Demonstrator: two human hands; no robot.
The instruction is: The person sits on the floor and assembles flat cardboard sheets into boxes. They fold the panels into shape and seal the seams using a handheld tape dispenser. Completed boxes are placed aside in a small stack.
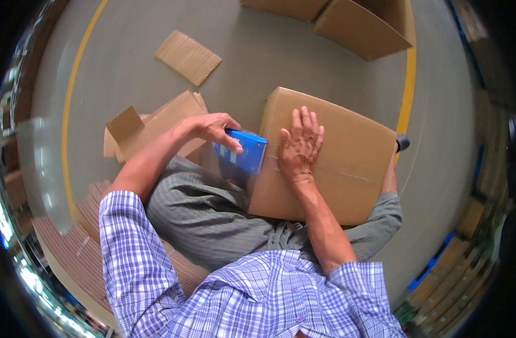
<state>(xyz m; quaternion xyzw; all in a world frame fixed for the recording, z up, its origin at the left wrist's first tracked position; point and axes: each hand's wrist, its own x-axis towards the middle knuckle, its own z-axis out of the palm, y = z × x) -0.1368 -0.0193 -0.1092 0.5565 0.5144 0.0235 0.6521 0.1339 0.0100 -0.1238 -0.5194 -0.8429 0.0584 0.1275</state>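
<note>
A closed brown cardboard box (pixel 348 163) rests on my lap, with clear tape running across its top. My right hand (pixel 300 143) lies flat on the box lid, fingers spread, near its left edge. My left hand (pixel 215 127) grips a blue tape dispenser (pixel 244 153) held against the left edge of the box.
Flattened cardboard pieces (pixel 187 56) and a folded carton (pixel 151 127) lie on the grey floor to my left. An open cardboard box (pixel 359 25) stands at the far side. Yellow floor lines (pixel 407 84) curve on both sides. More flat cardboard (pixel 89 248) lies beside my left arm.
</note>
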